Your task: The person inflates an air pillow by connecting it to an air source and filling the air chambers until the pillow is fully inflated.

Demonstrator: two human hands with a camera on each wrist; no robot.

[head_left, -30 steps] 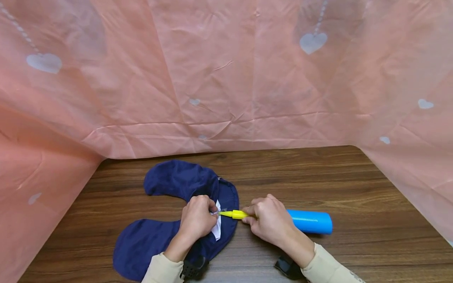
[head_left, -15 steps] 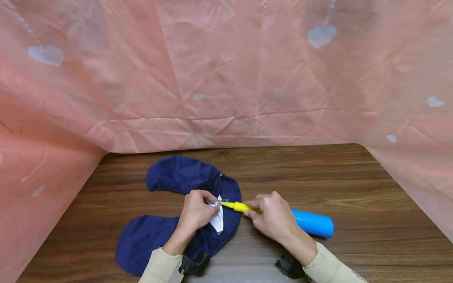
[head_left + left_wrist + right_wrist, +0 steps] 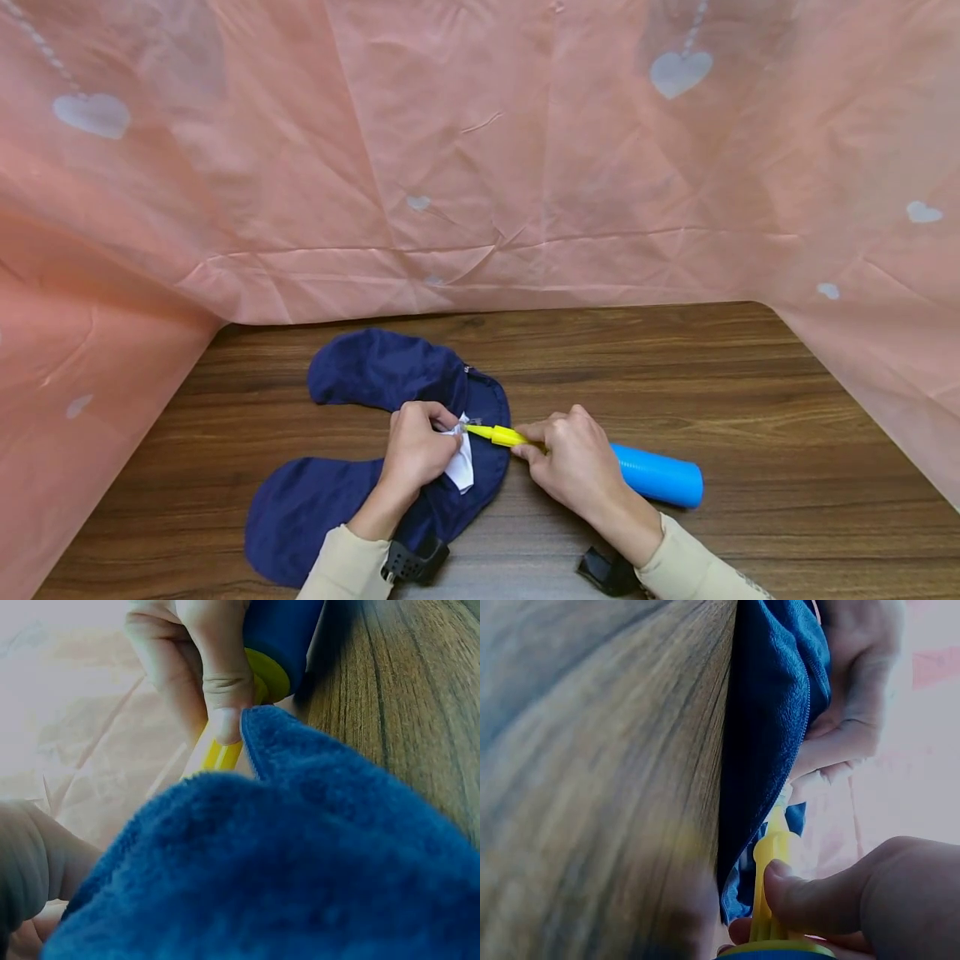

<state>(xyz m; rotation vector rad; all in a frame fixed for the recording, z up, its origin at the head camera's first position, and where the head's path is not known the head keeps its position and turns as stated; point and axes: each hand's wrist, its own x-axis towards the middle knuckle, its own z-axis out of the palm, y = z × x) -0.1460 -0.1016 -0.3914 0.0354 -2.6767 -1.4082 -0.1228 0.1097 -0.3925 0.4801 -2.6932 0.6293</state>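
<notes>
A navy U-shaped neck pillow lies flat on the wood-grain table, a zipper running along its curved back. My left hand bends over that curve and pinches the clear air valve, beside a white cloth label. Into the valve points the thin tip of a yellow nozzle, which belongs to a blue hand pump. With thumb and fingers, my right hand grips the nozzle's base. The left wrist view is mostly filled by the pillow's plush cover, which hides the valve there.
Pink curtains with pale hearts hang behind the table and at both sides. Brown tabletop extends behind and to the right of the pump. Black wrist devices sit below both hands.
The pump has tilted slightly, its nozzle end now higher in the view than its body. The left hand has shifted a little and more of the white label shows. Both grips are kept.
</notes>
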